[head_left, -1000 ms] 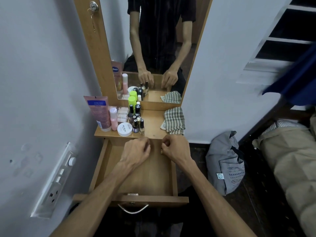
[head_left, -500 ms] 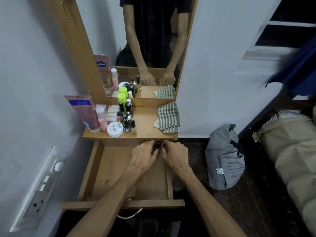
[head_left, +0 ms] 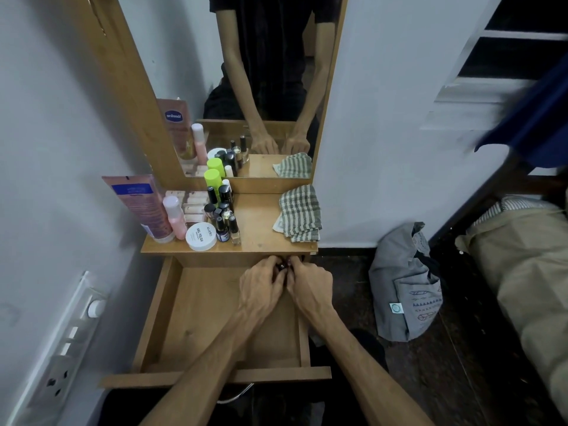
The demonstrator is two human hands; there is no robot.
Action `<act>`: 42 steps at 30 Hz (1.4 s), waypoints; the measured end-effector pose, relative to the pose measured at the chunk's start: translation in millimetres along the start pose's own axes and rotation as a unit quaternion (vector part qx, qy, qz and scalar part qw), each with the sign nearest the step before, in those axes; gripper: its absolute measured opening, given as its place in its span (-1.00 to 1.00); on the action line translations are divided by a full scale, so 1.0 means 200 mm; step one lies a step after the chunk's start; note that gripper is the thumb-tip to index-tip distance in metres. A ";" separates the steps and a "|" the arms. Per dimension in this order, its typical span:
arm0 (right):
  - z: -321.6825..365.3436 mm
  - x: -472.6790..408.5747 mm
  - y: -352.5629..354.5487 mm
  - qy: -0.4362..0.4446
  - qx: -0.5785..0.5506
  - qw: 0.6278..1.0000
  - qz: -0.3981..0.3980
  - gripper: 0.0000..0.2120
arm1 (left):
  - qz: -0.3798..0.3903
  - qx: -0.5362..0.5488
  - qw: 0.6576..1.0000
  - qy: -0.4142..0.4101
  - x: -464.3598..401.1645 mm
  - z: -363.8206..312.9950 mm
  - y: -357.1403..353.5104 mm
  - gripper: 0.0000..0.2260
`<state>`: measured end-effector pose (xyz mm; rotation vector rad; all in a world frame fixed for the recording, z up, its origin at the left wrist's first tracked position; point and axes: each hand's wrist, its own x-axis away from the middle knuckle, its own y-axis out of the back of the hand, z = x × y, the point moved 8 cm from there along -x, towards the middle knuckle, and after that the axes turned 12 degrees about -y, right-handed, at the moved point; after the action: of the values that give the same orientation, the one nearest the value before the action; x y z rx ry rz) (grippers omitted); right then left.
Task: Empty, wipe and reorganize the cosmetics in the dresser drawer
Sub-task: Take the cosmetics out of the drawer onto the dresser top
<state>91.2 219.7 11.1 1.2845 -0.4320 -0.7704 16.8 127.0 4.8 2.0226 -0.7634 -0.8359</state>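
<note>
Fingers of the left hand (head_left: pixel 262 282) curl inward and meet those of the right hand (head_left: pixel 310 285); together they pinch a small dark bottle (head_left: pixel 281 266), mostly hidden, at the back right of the open drawer (head_left: pixel 196 321). Left to right on the dresser top (head_left: pixel 259 229): a pink tube (head_left: pixel 138 204), a pink bottle (head_left: pixel 174 216), a white jar (head_left: pixel 200 238), clustered nail polish bottles (head_left: pixel 226 216), and a folded striped cloth (head_left: pixel 299 213).

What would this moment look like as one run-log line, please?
drawer: open, floor bare | hands: together at back edge, on small dark item | cosmetics, cloth: on top
</note>
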 end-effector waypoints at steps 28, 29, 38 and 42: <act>0.08 0.05 0.42 -0.002 -0.229 0.974 0.001 -0.86 | -0.026 0.039 0.990 -0.136 0.02 -0.13 0.58 -0.89; 0.10 0.03 0.46 0.007 -0.235 0.972 -0.006 -0.87 | -0.025 0.043 0.988 -0.144 -0.01 -0.14 0.61 -0.89; 0.28 -0.19 0.68 0.021 -0.262 0.964 -0.042 -0.87 | -0.042 -0.002 0.989 -0.144 -0.35 -0.14 0.90 -0.91; 0.35 -0.31 0.66 0.018 -0.264 0.964 -0.031 -0.85 | -0.034 -0.036 0.993 -0.106 -0.49 -0.06 0.94 -0.91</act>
<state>36.4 228.1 164.0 0.8120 -0.1396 -0.8441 -73.4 112.7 197.1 1.9259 -0.7722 -1.1148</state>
